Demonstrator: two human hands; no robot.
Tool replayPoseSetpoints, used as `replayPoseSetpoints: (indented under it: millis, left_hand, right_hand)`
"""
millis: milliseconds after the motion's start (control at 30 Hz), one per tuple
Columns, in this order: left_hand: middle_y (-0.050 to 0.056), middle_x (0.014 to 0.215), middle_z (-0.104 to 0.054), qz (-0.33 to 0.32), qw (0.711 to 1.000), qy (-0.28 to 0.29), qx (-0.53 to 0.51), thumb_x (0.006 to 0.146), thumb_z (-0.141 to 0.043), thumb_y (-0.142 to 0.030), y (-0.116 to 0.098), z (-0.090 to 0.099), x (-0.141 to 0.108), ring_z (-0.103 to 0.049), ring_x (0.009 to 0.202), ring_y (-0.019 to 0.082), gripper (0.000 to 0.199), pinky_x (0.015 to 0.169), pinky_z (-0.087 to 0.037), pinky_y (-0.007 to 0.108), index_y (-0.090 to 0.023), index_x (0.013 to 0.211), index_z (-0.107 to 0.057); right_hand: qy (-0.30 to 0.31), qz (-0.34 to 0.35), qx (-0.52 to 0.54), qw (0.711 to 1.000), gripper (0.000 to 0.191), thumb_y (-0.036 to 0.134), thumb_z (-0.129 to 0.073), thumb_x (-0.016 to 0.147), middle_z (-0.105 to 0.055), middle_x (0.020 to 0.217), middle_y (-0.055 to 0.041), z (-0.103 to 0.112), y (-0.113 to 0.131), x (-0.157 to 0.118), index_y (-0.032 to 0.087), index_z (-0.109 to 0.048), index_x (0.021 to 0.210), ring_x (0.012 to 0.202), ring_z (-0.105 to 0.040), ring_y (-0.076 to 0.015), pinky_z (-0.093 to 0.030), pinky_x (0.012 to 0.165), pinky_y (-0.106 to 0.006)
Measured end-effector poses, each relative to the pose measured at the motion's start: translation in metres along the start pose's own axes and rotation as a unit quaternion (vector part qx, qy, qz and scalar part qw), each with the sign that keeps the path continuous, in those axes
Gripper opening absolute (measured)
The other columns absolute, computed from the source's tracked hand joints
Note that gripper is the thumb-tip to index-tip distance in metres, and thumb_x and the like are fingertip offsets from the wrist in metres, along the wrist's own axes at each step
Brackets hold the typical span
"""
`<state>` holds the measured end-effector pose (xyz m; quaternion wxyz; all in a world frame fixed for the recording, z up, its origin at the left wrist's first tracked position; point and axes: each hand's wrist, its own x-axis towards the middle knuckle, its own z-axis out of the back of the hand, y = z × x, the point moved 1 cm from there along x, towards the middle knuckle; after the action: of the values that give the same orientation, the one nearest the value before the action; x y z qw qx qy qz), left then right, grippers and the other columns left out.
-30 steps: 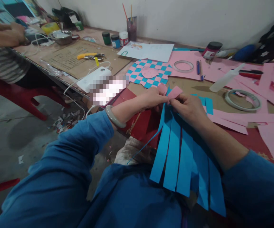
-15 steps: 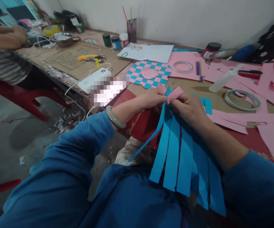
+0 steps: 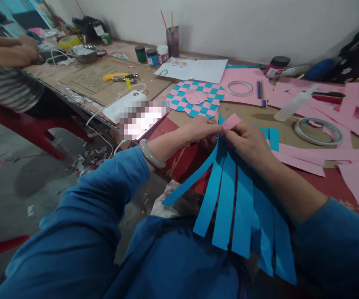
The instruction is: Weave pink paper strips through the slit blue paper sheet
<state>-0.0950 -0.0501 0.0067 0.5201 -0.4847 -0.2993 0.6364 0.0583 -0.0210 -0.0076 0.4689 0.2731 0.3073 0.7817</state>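
Note:
Several blue paper strips (image 3: pixel 240 207) hang from between my two hands over the table's front edge and my lap. My left hand (image 3: pixel 199 129), closed, pinches the paper at the strips' top left, by the leftmost blue strip. Closed as well, my right hand (image 3: pixel 249 143) grips a pink paper strip (image 3: pixel 231 121) where it crosses the blue ones; its short end sticks up between the hands. The fingertips of both hands nearly meet. My hands partly hide where the strips cross. Just beyond lies a pink and blue woven paper piece (image 3: pixel 179 104) with a pink round centre.
To the right are a glue bottle (image 3: pixel 294 104), a tape roll (image 3: pixel 319 132) and pink paper strips (image 3: pixel 304 160). A phone (image 3: pixel 143 121), a white power bank (image 3: pixel 125 106) and yellow-handled pliers (image 3: pixel 117 77) lie left. Another person's arms (image 3: pixel 11 52) rest at the far left.
The leftmost blue strip has swung left and turned its flat face to view. The pink piece by my left fingers shows less. Both hands stay almost in place.

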Motion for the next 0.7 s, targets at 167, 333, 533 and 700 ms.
replayPoseSetpoints:
  millis: [167, 333, 533, 700]
  left_hand:
    - [-0.002, 0.051, -0.058, -0.011, 1.0, 0.005, 0.012, 0.082, -0.058, -0.022, 0.0023, -0.0002, 0.0037, -0.054, 0.042, 0.008, 0.023, 0.043, -0.034, 0.019, -0.016, 0.061, -0.053]
    - [-0.002, 0.045, -0.052, -0.008, 1.0, -0.004, 0.026, 0.078, -0.062, -0.025, 0.004, 0.001, 0.0042, -0.054, 0.043, 0.01, 0.022, 0.043, -0.033, 0.019, -0.016, 0.059, -0.054]
    - [0.0, 0.052, -0.058, -0.002, 1.0, -0.009, 0.017, 0.077, -0.062, -0.022, 0.0026, 0.001, 0.0025, -0.055, 0.044, 0.009, 0.022, 0.045, -0.036, 0.02, -0.014, 0.057, -0.057]
    - [0.0, 0.05, -0.058, 0.004, 1.0, -0.008, 0.023, 0.078, -0.06, -0.022, 0.0027, 0.002, 0.0018, -0.055, 0.044, 0.009, 0.023, 0.043, -0.033, 0.019, -0.015, 0.056, -0.056]
  right_hand:
    - [0.007, -0.007, -0.02, 1.0, 0.021, 0.033, -0.055, 0.077, -0.057, 0.056, -0.0029, -0.002, 0.0007, 0.0005, 0.023, -0.054, 0.059, 0.058, -0.054, -0.02, -0.037, 0.057, -0.034]
    - [0.01, -0.009, -0.015, 1.0, 0.017, 0.033, -0.055, 0.076, -0.061, 0.059, -0.0037, -0.0024, 0.0003, 0.0001, 0.023, -0.059, 0.064, 0.061, -0.057, -0.0225, -0.039, 0.058, -0.035]
    - [-0.003, -0.027, -0.01, 1.0, 0.016, 0.032, -0.054, 0.076, -0.06, 0.06, -0.0036, -0.0023, 0.0012, -0.0012, 0.023, -0.056, 0.062, 0.061, -0.056, -0.0216, -0.039, 0.058, -0.035]
    - [-0.009, -0.019, 0.006, 1.0, 0.017, 0.031, -0.054, 0.075, -0.059, 0.059, -0.0031, -0.0016, 0.0011, -0.0011, 0.023, -0.056, 0.061, 0.06, -0.054, -0.0206, -0.038, 0.058, -0.035]
